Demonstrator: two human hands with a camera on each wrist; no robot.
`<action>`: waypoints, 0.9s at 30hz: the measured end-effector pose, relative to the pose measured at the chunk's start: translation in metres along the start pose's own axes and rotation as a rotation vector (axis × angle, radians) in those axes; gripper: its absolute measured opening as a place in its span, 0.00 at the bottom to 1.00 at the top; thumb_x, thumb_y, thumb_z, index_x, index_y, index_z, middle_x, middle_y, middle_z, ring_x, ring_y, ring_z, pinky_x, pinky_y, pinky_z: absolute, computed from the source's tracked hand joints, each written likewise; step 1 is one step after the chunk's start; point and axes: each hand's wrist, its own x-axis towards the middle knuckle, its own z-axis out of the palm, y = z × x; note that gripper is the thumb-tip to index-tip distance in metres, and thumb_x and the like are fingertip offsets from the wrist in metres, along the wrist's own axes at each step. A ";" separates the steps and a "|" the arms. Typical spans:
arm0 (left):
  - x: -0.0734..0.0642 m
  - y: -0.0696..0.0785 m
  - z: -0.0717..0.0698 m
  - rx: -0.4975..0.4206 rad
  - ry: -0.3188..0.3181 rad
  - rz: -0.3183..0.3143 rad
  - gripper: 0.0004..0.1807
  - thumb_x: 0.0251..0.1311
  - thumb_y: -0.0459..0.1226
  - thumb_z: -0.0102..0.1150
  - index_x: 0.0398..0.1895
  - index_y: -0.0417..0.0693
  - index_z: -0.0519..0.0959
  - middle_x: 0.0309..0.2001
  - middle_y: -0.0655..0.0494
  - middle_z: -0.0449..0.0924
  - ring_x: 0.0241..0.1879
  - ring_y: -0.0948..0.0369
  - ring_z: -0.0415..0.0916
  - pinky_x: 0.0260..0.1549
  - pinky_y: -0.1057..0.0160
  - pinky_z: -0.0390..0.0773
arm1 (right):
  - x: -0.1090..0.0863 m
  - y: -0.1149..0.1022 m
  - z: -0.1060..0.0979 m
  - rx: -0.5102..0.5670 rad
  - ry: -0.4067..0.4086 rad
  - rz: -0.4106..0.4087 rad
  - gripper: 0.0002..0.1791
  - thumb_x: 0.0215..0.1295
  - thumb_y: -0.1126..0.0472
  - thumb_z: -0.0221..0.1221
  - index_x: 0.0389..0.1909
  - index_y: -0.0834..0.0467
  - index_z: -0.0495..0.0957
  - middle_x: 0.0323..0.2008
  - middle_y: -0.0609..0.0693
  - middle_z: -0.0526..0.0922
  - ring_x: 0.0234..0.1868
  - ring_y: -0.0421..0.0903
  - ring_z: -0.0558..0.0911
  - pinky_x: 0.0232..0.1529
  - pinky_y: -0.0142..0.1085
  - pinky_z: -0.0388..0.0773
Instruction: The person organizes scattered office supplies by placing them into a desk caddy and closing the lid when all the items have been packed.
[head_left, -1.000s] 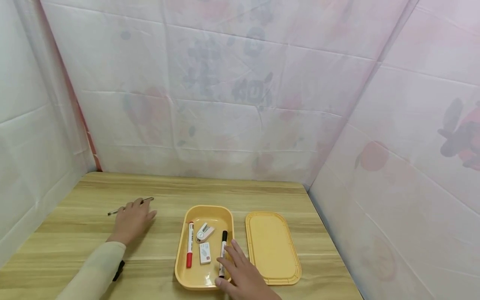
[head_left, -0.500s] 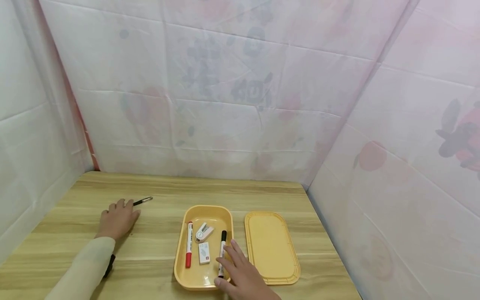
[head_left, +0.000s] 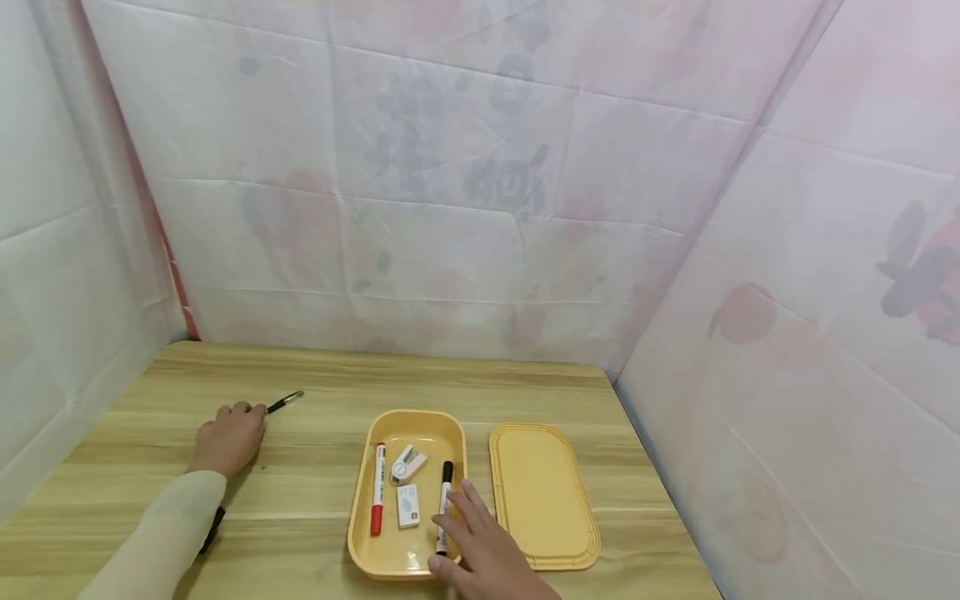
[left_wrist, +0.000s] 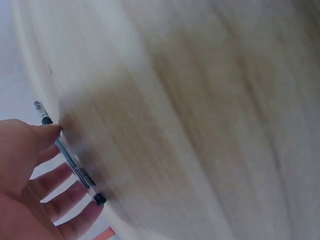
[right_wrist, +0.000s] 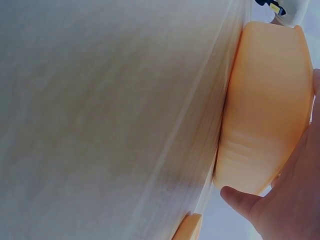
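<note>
My left hand (head_left: 228, 437) is at the table's left side, gripping a pen (head_left: 285, 402) with a clear barrel and dark ends. In the left wrist view the thumb presses on the pen (left_wrist: 72, 160) and the fingers lie behind it. My right hand (head_left: 491, 550) lies over the right rim of a yellow box (head_left: 356, 508), fingers loosely spread and overlapping a black-capped marker (head_left: 447, 477) inside. The right wrist view has the thumb near one end of the box (right_wrist: 265, 105). Also in the box are a red marker (head_left: 377, 492), a small stapler (head_left: 407, 467) and a little white box (head_left: 408, 506).
A flat yellow lid (head_left: 543, 500) lies on the wooden table (head_left: 360, 379), right of the box. White printed sheets (head_left: 450, 250) stand as walls behind the table and on both sides.
My left hand has slid left along the pen, uncovering more of its right end, and its fingers have drawn in. The right hand and the box contents stay the same.
</note>
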 end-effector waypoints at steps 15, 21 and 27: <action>0.006 -0.004 -0.008 -0.049 -0.074 0.026 0.09 0.63 0.29 0.50 0.37 0.39 0.81 0.26 0.50 0.75 0.24 0.53 0.76 0.17 0.50 0.74 | 0.002 -0.001 0.002 -0.035 0.023 -0.028 0.28 0.71 0.37 0.42 0.67 0.43 0.67 0.74 0.48 0.53 0.76 0.49 0.39 0.53 0.64 0.69; 0.005 -0.004 -0.009 -0.066 -0.069 0.028 0.08 0.60 0.29 0.52 0.37 0.40 0.81 0.26 0.50 0.75 0.23 0.54 0.76 0.15 0.52 0.72 | 0.002 0.000 0.001 -0.064 0.039 -0.036 0.29 0.70 0.36 0.42 0.67 0.44 0.67 0.74 0.48 0.53 0.76 0.48 0.39 0.54 0.63 0.69; 0.003 -0.001 -0.013 -0.077 -0.064 0.031 0.11 0.56 0.28 0.54 0.41 0.38 0.81 0.29 0.49 0.77 0.25 0.53 0.77 0.17 0.52 0.72 | 0.002 0.000 0.000 -0.053 0.035 -0.037 0.28 0.71 0.38 0.42 0.67 0.44 0.67 0.74 0.49 0.53 0.76 0.50 0.40 0.52 0.64 0.70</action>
